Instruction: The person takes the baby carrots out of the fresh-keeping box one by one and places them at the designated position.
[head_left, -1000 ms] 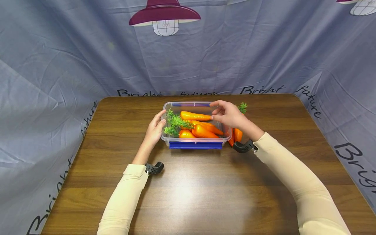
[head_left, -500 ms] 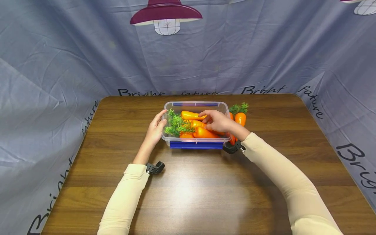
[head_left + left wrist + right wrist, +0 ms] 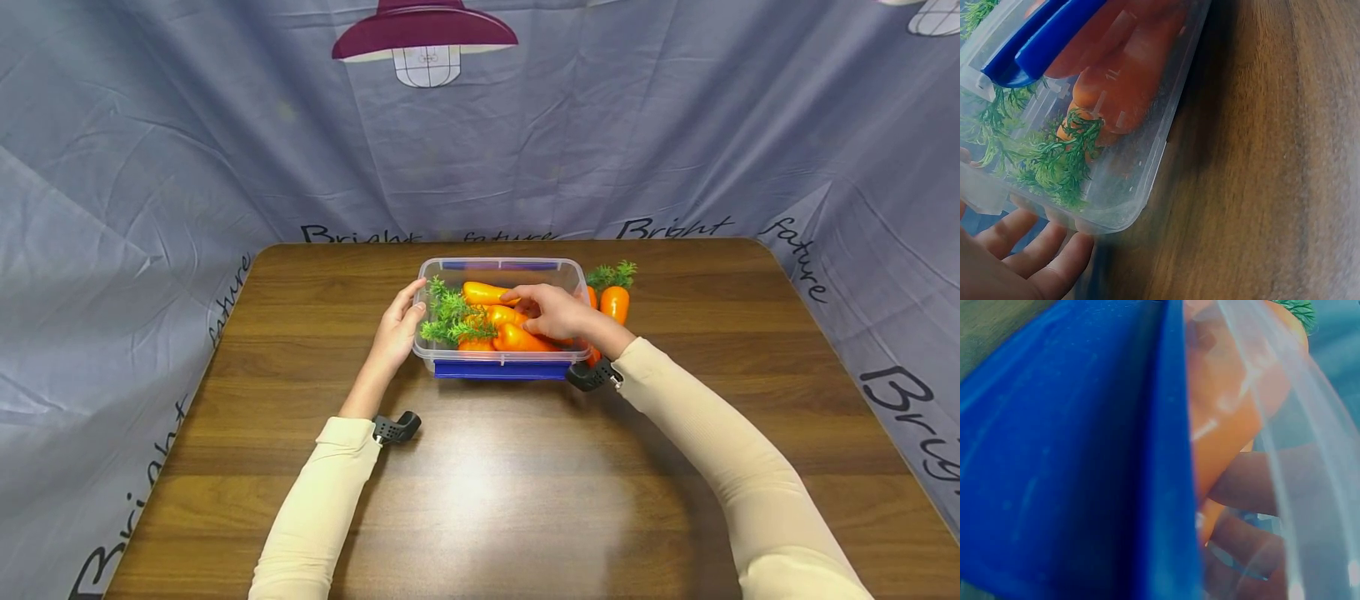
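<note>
A clear plastic box (image 3: 502,357) with blue latches (image 3: 501,370) stands without a lid at the table's far side. Several orange carrots (image 3: 521,338) lie inside, their green tops (image 3: 450,321) at the left end. My left hand (image 3: 392,335) rests against that end; the left wrist view has its fingers (image 3: 1063,265) touching the outside wall, loosely bent. Inside the box, my right hand (image 3: 558,313) holds a carrot (image 3: 1241,406) between thumb and curled fingers. The near wall and latch partly hide this grip in the right wrist view.
More carrots (image 3: 615,304) with green tops lie on the wooden table (image 3: 480,483) just right of the box, partly behind the right forearm. A grey printed curtain (image 3: 585,142) hangs close behind the table and along both sides.
My right hand has moved left and down, from above the box's right end in among the carrots. Over the last half second it has barely moved. The left hand stays put.
</note>
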The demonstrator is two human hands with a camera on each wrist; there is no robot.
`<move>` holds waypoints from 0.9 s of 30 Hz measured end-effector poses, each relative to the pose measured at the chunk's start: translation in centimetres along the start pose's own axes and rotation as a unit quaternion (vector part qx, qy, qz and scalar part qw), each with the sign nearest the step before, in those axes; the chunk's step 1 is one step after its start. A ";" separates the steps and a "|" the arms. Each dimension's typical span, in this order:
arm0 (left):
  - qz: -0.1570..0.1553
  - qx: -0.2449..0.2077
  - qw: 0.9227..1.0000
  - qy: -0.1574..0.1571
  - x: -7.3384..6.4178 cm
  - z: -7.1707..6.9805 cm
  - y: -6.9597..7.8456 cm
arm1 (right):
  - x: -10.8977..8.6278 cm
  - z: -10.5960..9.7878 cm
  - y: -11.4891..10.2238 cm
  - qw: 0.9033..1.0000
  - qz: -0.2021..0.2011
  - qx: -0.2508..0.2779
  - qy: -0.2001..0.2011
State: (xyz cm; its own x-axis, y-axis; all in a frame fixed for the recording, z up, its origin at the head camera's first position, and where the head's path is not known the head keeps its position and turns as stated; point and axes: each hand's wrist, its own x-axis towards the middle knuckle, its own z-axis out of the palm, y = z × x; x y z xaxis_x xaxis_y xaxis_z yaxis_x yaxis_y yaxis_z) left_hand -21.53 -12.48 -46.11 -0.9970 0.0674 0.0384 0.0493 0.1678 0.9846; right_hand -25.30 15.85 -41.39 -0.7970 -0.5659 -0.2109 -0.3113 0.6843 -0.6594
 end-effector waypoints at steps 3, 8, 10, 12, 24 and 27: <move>-0.001 -0.001 1.000 0.000 0.0 0.0 0.0 | -0.1 0.2 0.2 1.000 -0.011 0.001 0.000; -0.014 0.001 1.000 -0.002 0.0 0.0 0.0 | -0.1 0.3 0.5 0.999 -0.036 0.014 0.008; -0.022 0.002 1.000 -0.004 0.1 0.0 0.1 | -0.1 0.3 0.5 0.998 -0.045 0.029 0.017; -0.029 0.005 1.000 -0.008 0.1 -0.1 0.1 | -0.1 0.2 0.4 0.997 -0.049 0.046 0.027; -0.012 -0.003 1.000 0.001 0.0 0.0 0.1 | -0.2 -1.1 0.5 0.988 -0.038 0.112 0.102; -0.007 -0.004 1.000 0.002 -0.1 0.0 0.1 | -0.5 -1.6 0.4 0.984 -0.025 0.136 0.114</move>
State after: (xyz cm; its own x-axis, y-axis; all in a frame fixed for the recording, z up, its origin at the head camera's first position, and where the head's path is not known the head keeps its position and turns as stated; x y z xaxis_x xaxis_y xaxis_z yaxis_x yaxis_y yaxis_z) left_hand -21.45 -12.43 -46.02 -0.9977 0.0622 0.0260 0.0357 0.1609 0.9863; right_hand -25.84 17.14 -40.43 -0.8896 -0.4559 -0.0263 -0.2274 0.4921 -0.8403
